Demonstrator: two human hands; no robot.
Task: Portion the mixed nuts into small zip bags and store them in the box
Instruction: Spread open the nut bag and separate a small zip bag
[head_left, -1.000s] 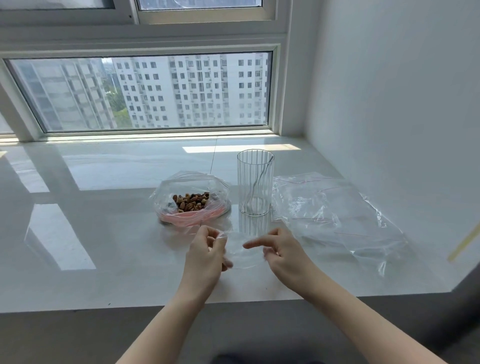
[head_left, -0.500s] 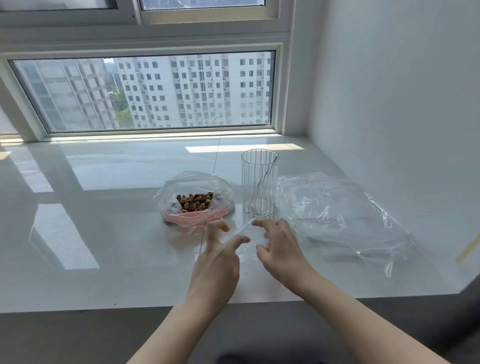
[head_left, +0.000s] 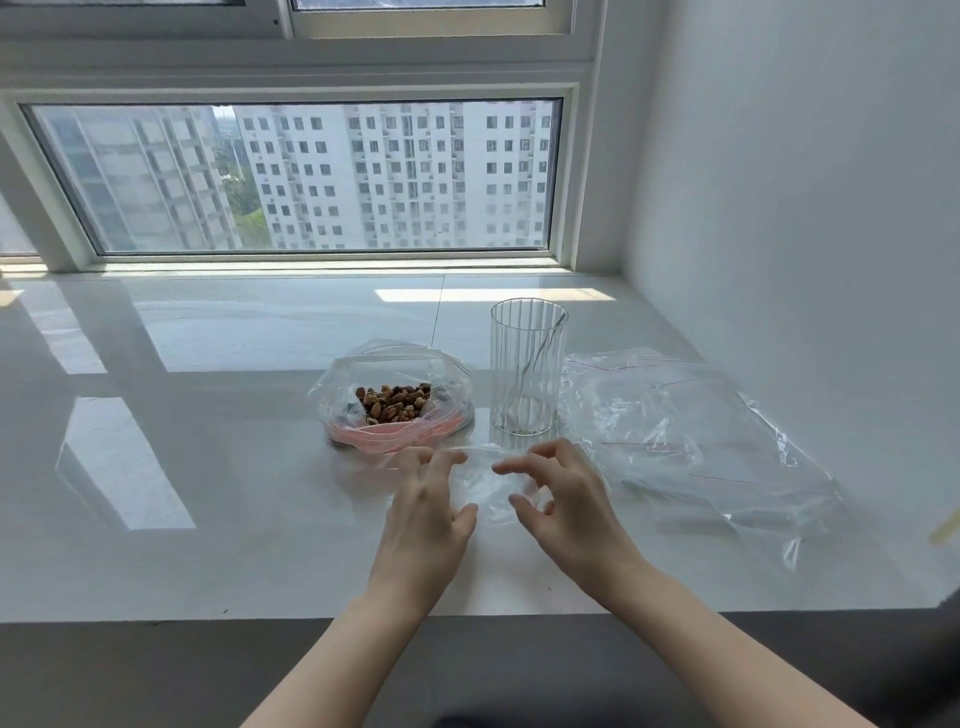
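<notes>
Small bag (head_left: 493, 480): thin clear film, crinkled, near-invisible against the desk (head_left: 218, 499); it lies flat at the front, between the two hands, long axis running left to right, its upper edge toward the glass (head_left: 527, 366). Whether its mouth is open cannot be told. Left hand (head_left: 423, 519): fingers spread and slightly bent, tips on the bag's left edge, no clear pinch. Right hand (head_left: 569, 506): fingers curled apart, clawed over the bag's right side, grip on the film uncertain. Nuts (head_left: 395, 404): brown, lumpy, heaped in a large clear bag (head_left: 395, 400) with a pink strip along its mouth, standing open-topped just behind the left hand. The glass is ribbed, cylindrical, upright, beside that bag. Spare clear bags (head_left: 691, 441), wrinkled, with thin red lines, lie spread at right. The desk is glossy white stone, mirror-like, meeting a white wall (head_left: 805, 208) at right and a window (head_left: 311, 176) behind.
</notes>
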